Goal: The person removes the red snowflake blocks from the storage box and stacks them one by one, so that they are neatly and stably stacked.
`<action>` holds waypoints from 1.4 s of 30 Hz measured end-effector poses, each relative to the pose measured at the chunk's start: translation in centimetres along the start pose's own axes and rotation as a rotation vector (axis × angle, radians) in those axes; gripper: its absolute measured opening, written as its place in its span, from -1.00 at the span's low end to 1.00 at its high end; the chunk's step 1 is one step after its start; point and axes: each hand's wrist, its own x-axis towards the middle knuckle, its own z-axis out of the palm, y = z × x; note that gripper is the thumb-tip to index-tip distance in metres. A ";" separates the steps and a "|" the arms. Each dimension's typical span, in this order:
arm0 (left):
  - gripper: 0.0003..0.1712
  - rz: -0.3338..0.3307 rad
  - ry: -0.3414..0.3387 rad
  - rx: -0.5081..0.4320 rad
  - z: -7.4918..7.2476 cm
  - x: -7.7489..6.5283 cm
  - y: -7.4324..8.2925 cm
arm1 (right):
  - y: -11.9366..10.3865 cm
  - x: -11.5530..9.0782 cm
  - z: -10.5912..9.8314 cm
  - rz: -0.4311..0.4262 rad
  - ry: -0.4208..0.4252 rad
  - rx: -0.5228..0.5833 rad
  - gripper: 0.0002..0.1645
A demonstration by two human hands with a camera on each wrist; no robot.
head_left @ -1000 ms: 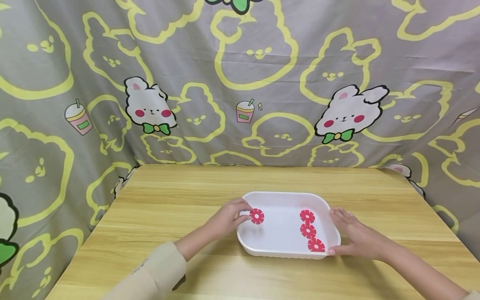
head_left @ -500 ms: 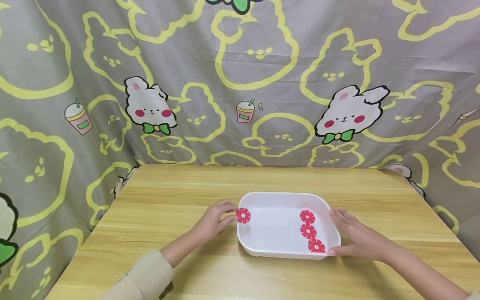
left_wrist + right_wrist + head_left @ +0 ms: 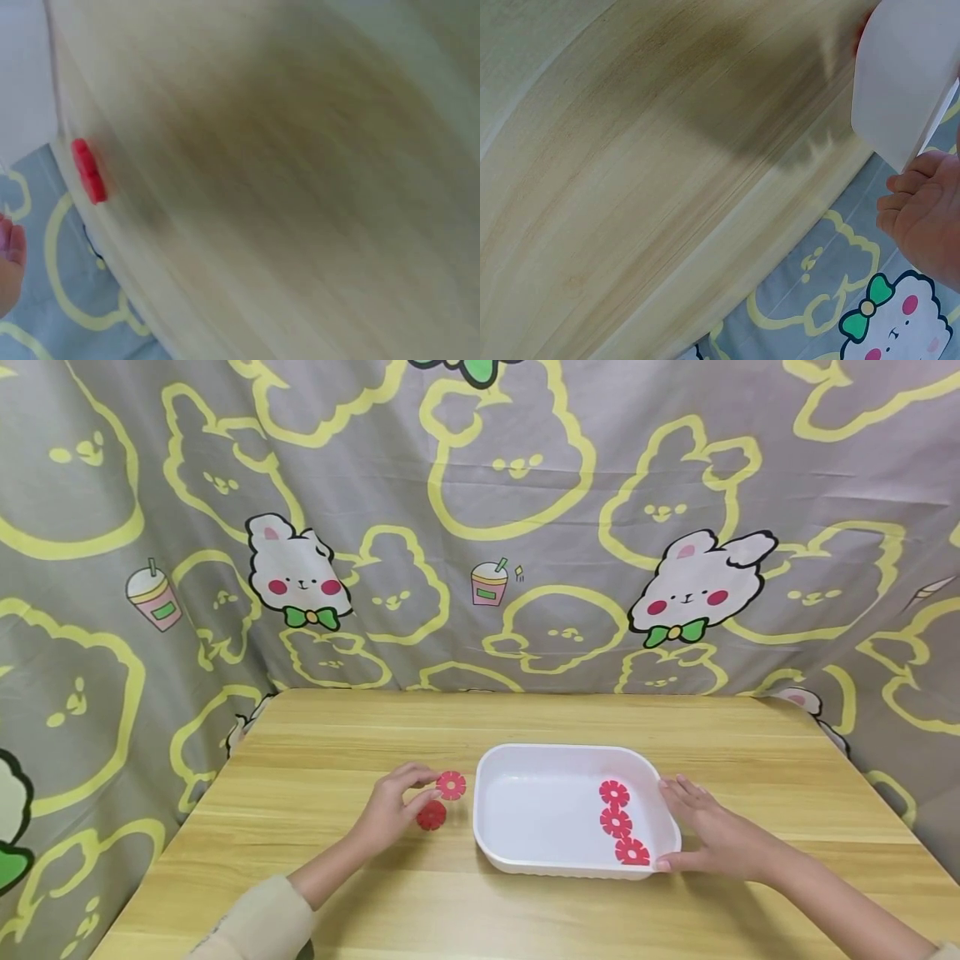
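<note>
My left hand point(image 3: 395, 806) pinches a red snowflake disc point(image 3: 451, 785), a flat toothed ring, by its left edge between fingers and thumb. It is held just left of the tray, above the table. Beneath it, a darker red snowflake disc point(image 3: 431, 816) lies on the wood by my thumb. In the left wrist view only fingertips point(image 3: 11, 244) of that hand show, with red plastic point(image 3: 88, 171) farther along the table. My right hand point(image 3: 712, 835) rests with extended fingers against the right end of the white tray point(image 3: 577, 868), thumb at its near corner.
Several red snowflake discs point(image 3: 617, 821) lie in a column inside the tray, along its right side. The wooden table point(image 3: 360, 727) reaches back to a grey cartoon-print curtain point(image 3: 390, 643). The tray's raised rim stands between its discs and my left hand.
My left hand has carried the pinched disc leftward out of the tray, over its left rim. The darker disc on the table has come into sight. My right hand and the tray stay still.
</note>
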 end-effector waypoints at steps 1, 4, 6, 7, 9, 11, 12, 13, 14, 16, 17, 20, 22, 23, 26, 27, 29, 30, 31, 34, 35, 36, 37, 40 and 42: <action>-0.76 -0.007 0.005 0.006 0.0 -0.1 -0.1 | 0.0 0.0 0.0 0.003 -0.002 0.001 0.24; -0.79 -0.028 0.011 0.013 -0.1 -0.5 -0.5 | 0.0 0.0 0.0 0.006 -0.003 0.003 0.25; -0.80 -0.051 0.013 0.017 -0.1 -0.9 -0.8 | 0.0 0.0 0.0 0.007 -0.005 0.004 0.25; -0.81 -0.064 0.012 0.018 0.0 -1.1 -1.0 | -0.1 0.0 0.0 0.008 -0.006 0.004 0.25; -0.82 -0.095 0.007 0.018 0.1 -1.5 -1.4 | -0.1 0.0 0.0 0.007 -0.007 0.005 0.25; -0.83 -0.121 0.000 0.010 0.3 -2.0 -1.8 | 0.0 0.0 0.0 0.009 -0.008 0.006 0.25; -0.84 -0.132 -0.003 0.003 0.4 -2.2 -2.0 | 0.0 0.0 0.0 0.008 -0.008 0.006 0.25; -0.84 -0.139 -0.004 -0.005 0.5 -2.3 -2.2 | 0.0 0.0 0.0 0.008 -0.008 0.006 0.25; -0.84 -0.146 -0.005 -0.014 0.5 -2.5 -2.3 | 0.0 0.0 0.0 0.008 -0.008 0.007 0.25; -0.83 -0.152 -0.003 -0.023 0.7 -2.8 -2.6 | -0.1 0.0 0.0 0.007 -0.009 0.007 0.25; -0.82 -0.156 -0.003 -0.025 0.7 -2.9 -2.8 | -0.1 0.0 0.0 0.007 -0.009 0.006 0.25; -0.81 -0.158 -0.001 -0.011 0.8 -3.1 -3.0 | -0.1 0.1 -0.1 0.005 -0.011 0.007 0.25; -0.82 -0.153 -0.002 0.009 0.8 -3.2 -3.2 | -0.1 0.1 -0.1 0.004 -0.011 0.006 0.25; -0.82 -0.153 -0.004 0.017 0.8 -3.2 -3.2 | -0.1 0.1 -0.1 0.004 -0.012 0.006 0.25; -0.83 -0.149 -0.010 0.035 0.8 -3.2 -3.4 | -0.1 0.1 -0.1 0.011 -0.016 0.011 0.25; -0.83 -0.145 -0.013 0.040 0.8 -3.2 -3.4 | -0.1 0.0 -0.1 0.016 -0.018 0.010 0.25; -0.84 -0.144 -0.019 0.042 0.8 -3.3 -3.5 | -0.1 0.0 -0.1 0.025 -0.022 0.013 0.26; -0.84 -0.144 -0.023 0.044 0.8 -3.3 -3.5 | -0.1 0.0 0.0 0.029 -0.023 0.014 0.26; -0.85 -0.143 -0.026 0.046 0.8 -3.4 -3.5 | -0.1 0.0 0.0 0.030 -0.024 0.015 0.26; -0.86 -0.149 -0.034 0.048 0.8 -3.5 -3.5 | -0.1 0.0 0.0 0.025 -0.020 0.015 0.26; -0.86 -0.153 -0.036 0.046 0.8 -3.5 -3.5 | -0.1 0.0 0.0 0.023 -0.018 0.014 0.26; -0.86 -0.158 -0.038 0.047 0.8 -3.5 -3.5 | -0.1 0.0 0.0 0.020 -0.016 0.014 0.26; -0.86 -0.161 -0.038 0.048 0.8 -3.6 -3.5 | -0.1 0.0 0.0 0.017 -0.014 0.015 0.26; -0.86 -0.169 -0.039 0.050 0.8 -3.6 -3.6 | -0.2 0.0 -0.1 0.016 -0.013 0.016 0.26; -0.86 -0.169 -0.039 0.057 0.9 -3.6 -3.6 | -0.2 0.0 -0.1 0.016 -0.013 0.021 0.26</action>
